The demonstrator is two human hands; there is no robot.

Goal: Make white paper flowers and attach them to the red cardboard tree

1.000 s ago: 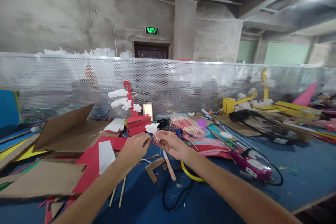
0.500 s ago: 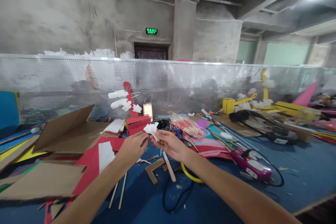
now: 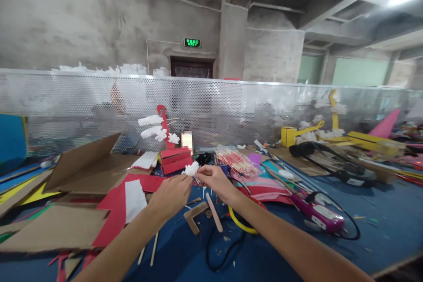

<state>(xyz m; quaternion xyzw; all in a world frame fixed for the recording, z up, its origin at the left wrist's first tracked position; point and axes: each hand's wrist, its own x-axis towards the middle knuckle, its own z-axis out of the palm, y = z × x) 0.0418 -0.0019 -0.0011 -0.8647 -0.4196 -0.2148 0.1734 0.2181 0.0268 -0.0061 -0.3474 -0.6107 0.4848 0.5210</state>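
A small crumpled piece of white tissue paper point(image 3: 191, 168) is held up over the table, pinched between my two hands. My left hand point(image 3: 173, 191) grips it from the left with fingers closed, the back of the hand toward me. From the right, the thumb and fingertips of my right hand point(image 3: 216, 181) close on its lower edge. Just behind stands a red box point(image 3: 176, 161) with an upright red hooked strip point(image 3: 164, 125) bearing white tissue tufts point(image 3: 152, 131). Under my hands lie an L-shaped cardboard piece point(image 3: 194, 218) and a pale stick point(image 3: 214, 213).
Brown cardboard point(image 3: 53, 227) and red sheets point(image 3: 114, 209) cover the left. A bag of sticks point(image 3: 238, 161), a purple device point(image 3: 319, 213) with a black cable and a black headset-like strap point(image 3: 333, 158) lie right. A perforated metal screen point(image 3: 211, 101) runs along the back.
My left hand has turned further over, its back now facing me. My right hand's fingers have drawn closer together on the tissue. The view has shifted slightly.
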